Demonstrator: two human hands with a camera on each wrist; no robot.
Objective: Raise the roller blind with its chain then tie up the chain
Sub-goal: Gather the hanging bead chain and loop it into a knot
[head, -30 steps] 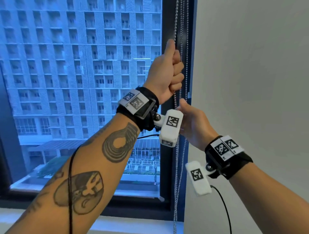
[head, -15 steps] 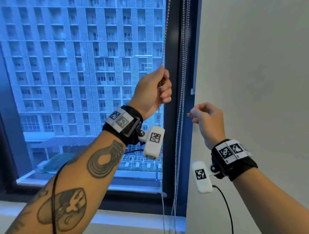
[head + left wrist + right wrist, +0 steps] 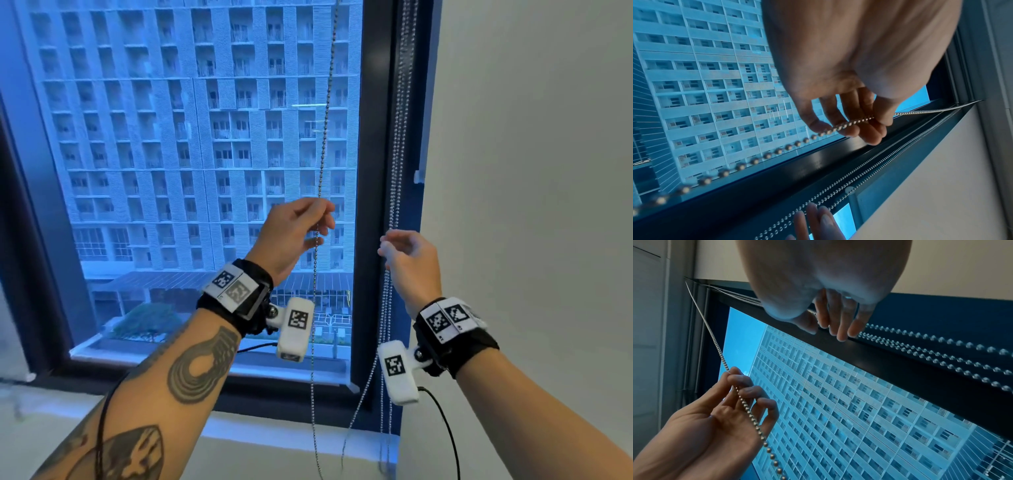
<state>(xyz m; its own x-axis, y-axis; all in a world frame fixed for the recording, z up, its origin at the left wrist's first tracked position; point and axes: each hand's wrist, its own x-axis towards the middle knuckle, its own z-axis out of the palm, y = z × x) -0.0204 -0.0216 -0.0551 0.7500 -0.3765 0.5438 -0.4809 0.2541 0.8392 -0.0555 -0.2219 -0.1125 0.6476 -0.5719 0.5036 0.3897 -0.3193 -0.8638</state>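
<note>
A metal bead chain strand (image 3: 324, 130) slants down from the top of the window, away from the frame. My left hand (image 3: 317, 222) pinches this strand between thumb and curled fingers; the left wrist view shows the beads (image 3: 766, 155) crossing those fingers (image 3: 851, 129). Several more strands (image 3: 399, 137) hang straight down along the dark window frame. My right hand (image 3: 388, 245) is at them, with its nearly straight fingers (image 3: 840, 331) resting against the beads (image 3: 941, 353). No blind fabric covers the glass in view.
The dark window frame (image 3: 371, 171) stands between the glass and a white wall (image 3: 531, 171) on the right. A small white clip (image 3: 418, 176) sits on the wall's edge. The white sill (image 3: 274, 438) runs below, and the chain ends hang past it.
My left hand came down and to the left, drawing its strand away from the frame. My right hand let go of the chain, swung right, and now touches the hanging strands.
</note>
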